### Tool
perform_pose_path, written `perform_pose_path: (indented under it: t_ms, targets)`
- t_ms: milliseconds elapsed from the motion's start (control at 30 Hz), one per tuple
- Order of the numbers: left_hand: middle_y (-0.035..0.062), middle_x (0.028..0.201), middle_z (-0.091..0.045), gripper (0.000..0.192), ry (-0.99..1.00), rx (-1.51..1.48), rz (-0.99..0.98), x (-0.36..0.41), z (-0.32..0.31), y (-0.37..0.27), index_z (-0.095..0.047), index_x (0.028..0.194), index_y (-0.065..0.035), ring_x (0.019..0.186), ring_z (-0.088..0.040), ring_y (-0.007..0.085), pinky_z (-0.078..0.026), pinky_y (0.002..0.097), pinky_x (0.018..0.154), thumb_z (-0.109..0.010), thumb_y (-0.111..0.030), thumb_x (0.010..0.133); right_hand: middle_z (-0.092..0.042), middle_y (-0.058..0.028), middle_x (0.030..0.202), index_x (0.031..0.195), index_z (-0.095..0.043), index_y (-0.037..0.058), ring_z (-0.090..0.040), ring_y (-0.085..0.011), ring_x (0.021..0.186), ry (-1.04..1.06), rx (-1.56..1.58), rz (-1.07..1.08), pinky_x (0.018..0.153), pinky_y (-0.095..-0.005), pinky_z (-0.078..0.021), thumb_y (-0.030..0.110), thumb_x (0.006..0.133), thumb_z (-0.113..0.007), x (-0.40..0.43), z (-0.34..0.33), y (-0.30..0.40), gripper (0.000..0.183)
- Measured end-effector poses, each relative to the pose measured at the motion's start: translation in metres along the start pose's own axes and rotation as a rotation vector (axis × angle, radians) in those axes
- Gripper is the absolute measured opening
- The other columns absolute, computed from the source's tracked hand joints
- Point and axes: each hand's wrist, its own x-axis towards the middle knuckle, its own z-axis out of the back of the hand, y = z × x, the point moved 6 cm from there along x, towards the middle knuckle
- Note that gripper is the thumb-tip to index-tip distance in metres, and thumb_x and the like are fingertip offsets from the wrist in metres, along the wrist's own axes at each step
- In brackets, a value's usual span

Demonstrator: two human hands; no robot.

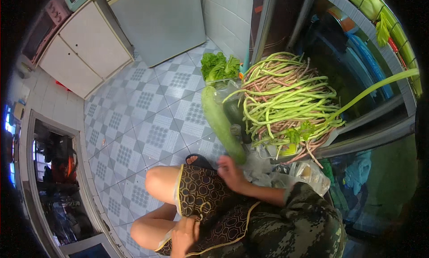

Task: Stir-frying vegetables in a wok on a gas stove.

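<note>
My left hand [185,233] rests on the dark honeycomb-patterned garment [214,187] over my lap, fingers curled at its cloth. A thin pale curl beside those fingers is too small to name, and a firm grip cannot be made out. Blurred, my right hand [231,174] hovers over the lap's upper edge with bent fingers, close to the end of a long light-green gourd [219,124]; whether it holds something is unclear. Beyond it lies a heap of green and purplish long beans [291,100]. A darker green gourd [233,112] is wedged between them.
Leaf lettuce [219,67] sits in a clear container past the gourds. A celery stalk [368,90] slants over the beans. Plastic bags [310,177] lie near my right elbow. A metal-framed glass table [378,140] stands right; a white cabinet [83,40] and grey refrigerator [161,23] stand beyond the tiled floor [157,134].
</note>
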Motion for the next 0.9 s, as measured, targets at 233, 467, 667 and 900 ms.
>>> perform_pose_path:
  t_ms: [233,467,667,900]
  targets:
    - [0.0147,0.097,-0.051,0.036,-0.175,0.133,0.004,0.052,0.136,-0.027,-0.054,0.1,-0.0021,0.089,-0.05,0.0309,-0.041,0.037,0.075,-0.064,-0.006,0.065,-0.043,-0.0178,0.118,0.126,-0.027,-0.0036,-0.044,-0.0228,0.104,-0.772,0.085,-0.369,0.09,-0.0335,-0.0348,0.03,0.082,-0.058,-0.035,0.148,-0.001,0.064]
    - [0.0136,0.101,-0.051,0.04,-0.177,0.11,-0.134,0.089,0.139,-0.035,-0.054,0.1,-0.0009,0.092,-0.05,0.0311,-0.041,0.0366,0.078,-0.065,-0.001,0.062,-0.037,-0.0175,0.13,0.128,-0.031,-0.0054,-0.037,-0.0253,0.117,-0.872,0.215,-0.328,0.096,-0.0328,-0.0276,0.039,0.079,-0.061,0.009,0.169,0.003,0.072]
    - [0.014,0.104,-0.052,0.039,-0.067,0.045,-0.432,0.086,0.091,-0.03,-0.056,0.099,-0.0029,0.097,-0.051,0.0295,-0.043,0.0389,0.081,-0.066,-0.007,0.062,-0.046,-0.0172,0.121,0.121,-0.04,-0.007,-0.044,-0.0253,0.108,-0.908,0.118,-0.336,0.092,-0.0316,-0.0313,0.035,0.081,-0.059,0.007,0.173,-0.012,0.061]
    - [0.0148,0.122,-0.043,0.045,0.162,0.235,-0.767,0.087,0.03,-0.056,-0.046,0.118,-0.0052,0.115,-0.04,0.0301,-0.037,0.0403,0.092,-0.051,-0.017,0.075,-0.054,-0.017,0.104,0.109,-0.049,-0.0085,-0.049,-0.0243,0.095,-0.833,0.038,-0.331,0.087,-0.0324,-0.0354,0.04,0.081,-0.057,0.01,0.146,-0.003,0.056]
